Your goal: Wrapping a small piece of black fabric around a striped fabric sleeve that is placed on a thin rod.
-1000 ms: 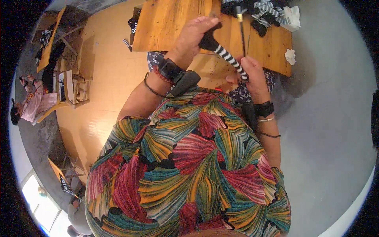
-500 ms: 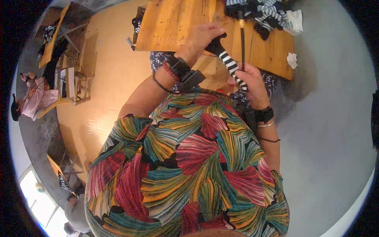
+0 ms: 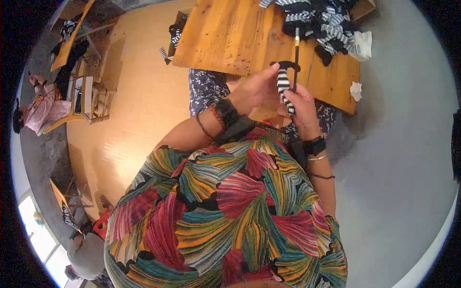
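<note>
A black-and-white striped knitted piece point(image 3: 284, 85), tube-shaped like a small sock or glove, stands nearly upright between my hands, its black end point(image 3: 287, 64) spread sideways at the top. Closed around its lower striped part is my right hand point(image 3: 303, 104), thumb lying along it. My left hand point(image 3: 259, 89) is on its left side, fingertips pinched at the black edge; the far fingers are hidden. A thin dark rod point(image 3: 296, 62) with a pale gold band rises beside the piece, from my right thumb. Whether that hand grips the rod, I cannot tell.
A wooden table point(image 3: 225, 38) lies ahead, with a heap of black and striped knits point(image 3: 331, 26) and white crumpled paper point(image 3: 356, 91) at its right. More striped knits fill a box point(image 3: 178, 31) at its left. Other people point(image 3: 48, 105) sit at tables further left.
The knitted piece has turned from slanted to nearly upright, and its black end has spread out. My left hand has moved right and down, closer to my right hand. The view has shifted slightly.
</note>
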Available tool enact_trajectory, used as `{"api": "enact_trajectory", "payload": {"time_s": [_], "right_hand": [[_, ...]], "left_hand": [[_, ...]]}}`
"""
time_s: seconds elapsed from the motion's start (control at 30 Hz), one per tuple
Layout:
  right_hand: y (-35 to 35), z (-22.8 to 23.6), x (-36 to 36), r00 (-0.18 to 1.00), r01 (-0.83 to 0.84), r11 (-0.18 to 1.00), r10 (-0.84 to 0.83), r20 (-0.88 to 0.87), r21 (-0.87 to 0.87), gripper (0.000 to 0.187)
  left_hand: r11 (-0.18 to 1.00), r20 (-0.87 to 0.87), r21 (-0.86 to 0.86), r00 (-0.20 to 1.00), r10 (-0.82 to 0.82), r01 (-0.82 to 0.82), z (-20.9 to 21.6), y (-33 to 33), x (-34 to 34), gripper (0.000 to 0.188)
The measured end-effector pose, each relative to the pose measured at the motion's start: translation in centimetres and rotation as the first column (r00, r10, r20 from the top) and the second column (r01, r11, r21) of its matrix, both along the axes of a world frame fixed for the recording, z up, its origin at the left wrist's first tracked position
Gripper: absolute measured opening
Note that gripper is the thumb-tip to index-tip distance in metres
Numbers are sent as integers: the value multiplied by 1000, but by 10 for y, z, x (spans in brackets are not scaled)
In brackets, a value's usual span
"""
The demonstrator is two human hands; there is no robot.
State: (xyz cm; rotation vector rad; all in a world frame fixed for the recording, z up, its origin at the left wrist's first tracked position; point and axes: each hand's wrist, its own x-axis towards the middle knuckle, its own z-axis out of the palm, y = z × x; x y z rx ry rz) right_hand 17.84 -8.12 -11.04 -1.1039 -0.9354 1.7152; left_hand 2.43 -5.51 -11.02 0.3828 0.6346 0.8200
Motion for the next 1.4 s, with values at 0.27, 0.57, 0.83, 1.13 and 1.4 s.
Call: {"api": "enact_trajectory", "payload": {"time_s": [0.27,0.57,0.83,1.13,1.4], "right_hand": [[-14,13,6,996,-94,991,94,4,-91,19],[-5,6,13,970,226,973,-221,102,-40,18],[23,21,-5,985,170,984,-169,-12,47,15],[20,26,-11,994,107,993,-105,26,-59,8],[32,13,-14,981,187,982,-188,-42,-34,8]], "left_hand": [[927,21,215,951,309,-306,13,27,-5,11],[918,-9,242,945,326,-314,20,29,-11,6],[956,-28,162,967,253,-245,22,19,-4,7],[935,-79,136,937,341,-328,6,20,-17,20],[967,-130,213,985,-114,140,4,-7,-46,22]]}}
